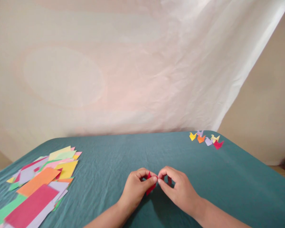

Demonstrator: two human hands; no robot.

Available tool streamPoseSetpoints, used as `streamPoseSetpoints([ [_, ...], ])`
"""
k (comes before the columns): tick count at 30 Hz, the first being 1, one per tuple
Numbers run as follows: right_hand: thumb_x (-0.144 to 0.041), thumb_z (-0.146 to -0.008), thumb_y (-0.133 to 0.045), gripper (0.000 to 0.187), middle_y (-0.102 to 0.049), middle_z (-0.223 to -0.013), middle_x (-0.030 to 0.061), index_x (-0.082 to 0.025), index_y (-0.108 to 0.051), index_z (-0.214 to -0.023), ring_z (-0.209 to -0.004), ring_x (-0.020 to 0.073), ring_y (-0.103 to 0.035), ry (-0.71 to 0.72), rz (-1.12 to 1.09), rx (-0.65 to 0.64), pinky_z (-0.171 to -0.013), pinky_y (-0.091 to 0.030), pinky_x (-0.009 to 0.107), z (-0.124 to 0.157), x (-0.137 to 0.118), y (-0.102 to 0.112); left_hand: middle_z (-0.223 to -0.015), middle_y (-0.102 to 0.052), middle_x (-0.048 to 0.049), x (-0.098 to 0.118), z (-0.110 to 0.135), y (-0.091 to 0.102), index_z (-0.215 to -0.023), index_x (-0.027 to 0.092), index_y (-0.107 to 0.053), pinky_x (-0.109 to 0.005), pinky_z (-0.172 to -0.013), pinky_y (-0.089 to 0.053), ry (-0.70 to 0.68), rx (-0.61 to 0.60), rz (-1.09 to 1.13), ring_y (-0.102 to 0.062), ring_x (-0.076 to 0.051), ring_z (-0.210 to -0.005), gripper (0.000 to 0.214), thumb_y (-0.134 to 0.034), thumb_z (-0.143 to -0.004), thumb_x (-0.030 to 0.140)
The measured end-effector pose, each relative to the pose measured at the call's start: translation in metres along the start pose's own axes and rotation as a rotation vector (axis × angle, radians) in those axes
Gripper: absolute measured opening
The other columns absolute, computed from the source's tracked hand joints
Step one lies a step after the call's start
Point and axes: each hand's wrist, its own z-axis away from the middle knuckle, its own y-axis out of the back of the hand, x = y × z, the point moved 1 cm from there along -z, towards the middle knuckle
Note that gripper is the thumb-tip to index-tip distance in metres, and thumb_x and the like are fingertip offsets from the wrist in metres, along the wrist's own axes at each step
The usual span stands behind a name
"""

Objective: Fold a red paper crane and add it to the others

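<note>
Near the front middle of the table, my left hand pinches a small folded red paper between thumb and fingers. Its pointed tip shows above the thumb, and the rest hangs below, partly hidden by the fingers. My right hand is closed in a pinch on the right-hand end of the same paper, thumb and index finger meeting there. The fingertips of both hands nearly touch. A shadow falls on the cloth beneath them.
A green cloth covers the table. On the left lies a loose pile of coloured paper sheets. Several small folded paper birds stand near the back right edge. A pale sheet hangs behind the table.
</note>
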Motion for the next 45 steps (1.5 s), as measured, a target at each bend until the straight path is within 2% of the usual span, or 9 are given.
streamPoseSetpoints([
  [6, -0.014, -0.081, -0.056, 0.009, -0.063, -0.074, -0.0032, -0.021, -0.061, -0.080, -0.065, 0.0116, -0.056, -0.040, -0.027, -0.013, -0.062, -0.041, 0.022, -0.002, -0.001, 0.000, -0.065, -0.052, 0.0011, 0.002, 0.002, 0.000, -0.070, 0.011, -0.067, -0.020, -0.048, -0.033, -0.039, 0.050, -0.066, -0.044, -0.007, -0.048, 0.027, -0.067, -0.076, 0.037],
  [12, -0.020, -0.082, -0.058, 0.005, -0.065, -0.074, -0.0024, -0.020, -0.063, -0.081, -0.063, 0.0117, -0.056, -0.142, -0.090, -0.044, -0.059, -0.041, 0.022, -0.004, 0.000, 0.000, -0.060, -0.049, 0.0025, 0.000, 0.000, 0.001, -0.075, 0.011, -0.067, -0.020, -0.047, -0.030, -0.005, 0.025, -0.012, -0.041, -0.007, -0.048, 0.030, -0.066, -0.077, 0.041],
  [16, -0.024, -0.083, -0.057, 0.009, -0.066, -0.074, -0.0008, -0.019, -0.064, -0.082, -0.064, 0.0123, -0.056, -0.192, -0.199, -0.105, -0.059, -0.041, 0.021, -0.006, 0.001, 0.001, -0.059, -0.049, 0.0028, 0.001, 0.000, 0.001, -0.075, 0.011, -0.067, -0.019, -0.048, -0.030, -0.005, 0.024, 0.013, -0.040, -0.007, -0.048, 0.031, -0.067, -0.077, 0.042],
  [24, -0.029, -0.082, -0.059, 0.014, -0.058, -0.066, -0.0024, -0.016, -0.063, -0.076, -0.057, 0.0106, -0.048, -0.274, -0.318, -0.121, -0.054, -0.037, 0.020, -0.006, 0.003, -0.001, -0.056, -0.049, 0.0030, 0.004, 0.002, -0.001, -0.073, 0.011, -0.067, -0.019, -0.046, -0.031, 0.000, 0.031, 0.007, -0.040, -0.008, -0.047, 0.031, -0.067, -0.076, 0.042],
  [45, -0.018, -0.078, -0.056, 0.008, -0.059, -0.064, -0.0029, -0.018, -0.060, -0.071, -0.057, 0.0106, -0.050, -0.244, -0.236, -0.094, -0.055, -0.039, 0.020, -0.007, 0.001, 0.000, -0.056, -0.049, 0.0031, 0.009, 0.004, -0.003, -0.069, 0.013, -0.065, -0.020, -0.049, -0.032, 0.001, 0.040, -0.067, -0.041, -0.009, -0.049, 0.029, -0.066, -0.075, 0.041],
])
